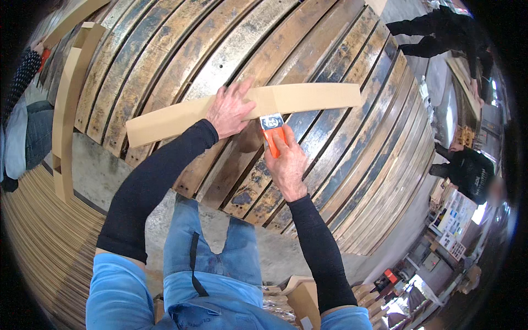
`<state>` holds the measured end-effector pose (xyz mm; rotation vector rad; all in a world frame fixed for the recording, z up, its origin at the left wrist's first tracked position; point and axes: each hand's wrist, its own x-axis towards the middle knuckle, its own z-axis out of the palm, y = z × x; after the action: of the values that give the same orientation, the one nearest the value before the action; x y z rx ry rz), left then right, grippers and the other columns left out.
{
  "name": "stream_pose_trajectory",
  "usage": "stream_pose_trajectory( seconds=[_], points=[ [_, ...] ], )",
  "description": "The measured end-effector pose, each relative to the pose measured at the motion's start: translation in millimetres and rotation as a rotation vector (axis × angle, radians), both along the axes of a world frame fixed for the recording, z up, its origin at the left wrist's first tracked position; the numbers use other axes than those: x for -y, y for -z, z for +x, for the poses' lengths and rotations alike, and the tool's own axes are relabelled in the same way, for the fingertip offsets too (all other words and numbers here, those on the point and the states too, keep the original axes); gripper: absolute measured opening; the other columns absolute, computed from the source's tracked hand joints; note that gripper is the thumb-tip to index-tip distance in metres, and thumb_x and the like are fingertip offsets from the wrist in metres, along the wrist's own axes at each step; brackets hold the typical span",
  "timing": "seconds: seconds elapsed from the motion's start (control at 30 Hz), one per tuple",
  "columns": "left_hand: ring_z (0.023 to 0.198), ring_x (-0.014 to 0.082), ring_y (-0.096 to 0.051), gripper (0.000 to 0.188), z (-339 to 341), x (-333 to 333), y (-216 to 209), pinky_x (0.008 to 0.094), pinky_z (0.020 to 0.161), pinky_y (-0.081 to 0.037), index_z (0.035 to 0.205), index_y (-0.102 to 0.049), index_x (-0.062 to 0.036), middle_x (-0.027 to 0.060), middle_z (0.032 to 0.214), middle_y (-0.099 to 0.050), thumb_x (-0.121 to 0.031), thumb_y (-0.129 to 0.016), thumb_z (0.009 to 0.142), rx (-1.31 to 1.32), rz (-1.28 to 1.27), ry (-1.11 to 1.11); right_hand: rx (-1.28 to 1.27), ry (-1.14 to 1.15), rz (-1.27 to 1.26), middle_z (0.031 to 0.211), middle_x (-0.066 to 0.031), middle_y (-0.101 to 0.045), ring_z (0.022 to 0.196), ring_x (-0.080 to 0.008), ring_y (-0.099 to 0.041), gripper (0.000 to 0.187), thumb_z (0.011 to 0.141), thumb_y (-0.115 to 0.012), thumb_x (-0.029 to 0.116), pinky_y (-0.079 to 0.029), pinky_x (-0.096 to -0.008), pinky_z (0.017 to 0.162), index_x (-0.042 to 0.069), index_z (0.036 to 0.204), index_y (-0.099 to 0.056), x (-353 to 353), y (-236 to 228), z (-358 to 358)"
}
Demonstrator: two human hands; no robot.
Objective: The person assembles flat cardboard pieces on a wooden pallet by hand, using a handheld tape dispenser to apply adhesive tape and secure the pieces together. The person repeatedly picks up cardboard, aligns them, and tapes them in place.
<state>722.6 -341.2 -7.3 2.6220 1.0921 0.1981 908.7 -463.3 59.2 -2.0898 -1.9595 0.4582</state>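
Cardboard strip [313,98]: lay across the slatted tabletop [236,60] from between 9 and 10 o'clock to 2; its middle was partly hidden; long, narrow, plain tan, slightly bowed by the lens.
Orange tool [270,137]: at 12, lower handle covered; toothed metal head at the strip's edge, contact unclear.
Left hand [232,111]: at 11, fingers spread on the strip, gripping nothing.
Right hand [287,168]: near centre, fingers curled around the tool.
Co-worker [33,135]: at 9, cut off by the dark rim.
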Motion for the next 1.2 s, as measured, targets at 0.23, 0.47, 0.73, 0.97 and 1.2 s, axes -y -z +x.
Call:
stream_pose_trajectory(
  seconds=[0.23,0.47,0.73,0.97,1.2],
  points=[
    [0.135,0.0422,-0.049,0.061,22.6,-33.1,5.0,0.0550,0.113,-0.041,0.131,-0.061,-0.0076,0.0230,0.154,-0.039,-0.007,-0.069,0.070,0.048,-0.173,0.116,-0.039,-0.008,0.136,0.136,-0.0161,-0.061,0.085,-0.0366,-0.070,0.040,0.075,-0.076,0.010,-0.059,-0.0451,0.074,0.007,0.115,-0.073,-4.5,8.8,0.8],
    [0.115,0.0341,-0.066,0.067,-20.6,1.2,8.0,0.0399,0.102,-0.050,0.137,-0.055,0.0038,0.0221,0.120,-0.070,-0.015,-0.084,0.079,0.442,-0.675,-0.159,-0.083,-0.071,0.017,0.123,-0.0137,-0.064,0.087,-0.0370,-0.071,0.026,0.075,-0.073,0.012,-0.059,-0.0443,0.077,0.004,0.100,-0.073,-40.0,-15.0,-13.0],
    [0.129,0.0299,-0.048,0.050,6.8,73.4,4.1,0.0447,0.102,-0.040,0.108,-0.063,-0.0068,0.0103,0.150,-0.043,-0.042,-0.082,0.077,-0.069,0.002,-0.221,-0.093,-0.138,-0.029,0.118,-0.0182,-0.061,0.082,-0.0377,-0.071,0.031,0.074,-0.074,0.011,-0.059,-0.0451,0.074,0.003,0.104,-0.071,-27.2,-8.8,3.2],
    [0.126,0.0343,-0.049,0.050,10.2,76.2,2.1,0.0483,0.101,-0.042,0.106,-0.064,-0.0065,0.0119,0.148,-0.046,-0.035,-0.084,0.071,-0.066,-0.005,-0.258,-0.100,-0.102,-0.141,0.140,-0.0152,-0.055,0.082,-0.0355,-0.069,0.048,0.074,-0.077,0.011,-0.059,-0.0449,0.075,0.006,0.121,-0.069,68.6,5.3,35.5],
    [0.131,0.0321,-0.046,0.057,54.2,75.1,1.6,0.0526,0.101,-0.038,0.113,-0.064,-0.0080,0.0174,0.146,-0.047,-0.052,-0.077,0.080,-0.135,0.161,-0.216,-0.139,-0.079,-0.071,0.133,-0.0156,-0.056,0.082,-0.0361,-0.071,0.042,0.074,-0.076,0.009,-0.059,-0.0452,0.073,0.004,0.116,-0.069,58.4,37.2,28.8]
  ],
)
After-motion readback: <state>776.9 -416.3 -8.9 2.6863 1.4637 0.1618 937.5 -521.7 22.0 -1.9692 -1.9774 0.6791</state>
